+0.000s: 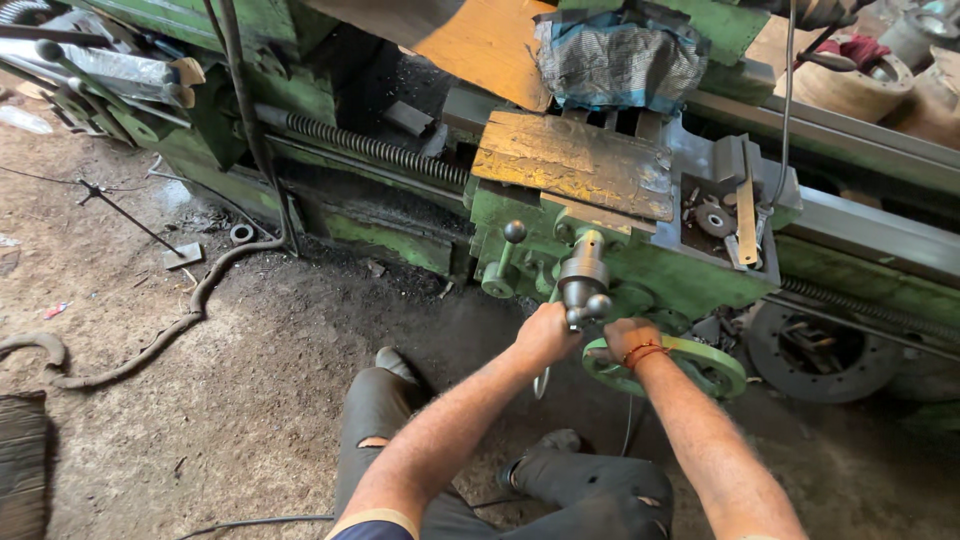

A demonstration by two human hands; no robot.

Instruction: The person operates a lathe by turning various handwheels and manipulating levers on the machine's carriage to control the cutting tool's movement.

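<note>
Just below the middle of the frame the person's left hand (545, 335) is closed in a fist around a steel crank handle (583, 283) that juts from the front of a green lathe carriage (655, 275); the fingers are curled tight about the grip, next to the handle's small ball knob (598, 305). Just to its right, the right hand (628, 338), with an orange thread band at the wrist, lies on the rim of a green handwheel (700, 365), its fingers folded over the rim and gripping it. The two hands sit close together, the handle slightly higher in the frame than the wheel. A second lever with a ball end (514, 232) stands to the upper left of the handle. On top of the carriage lies a worn yellowish plate (575, 165), and above that, near the top centre, a crumpled grey and blue cloth (620, 60). A long lead screw (375, 150) runs from the upper left towards the carriage. At lower right of the carriage a dark round flange (825, 350) leans against the machine. A thick hose (185, 315) snakes across the dirt floor (250, 400) at left. The person's knees in torn dark trousers (590, 490) fill the bottom centre.
</note>
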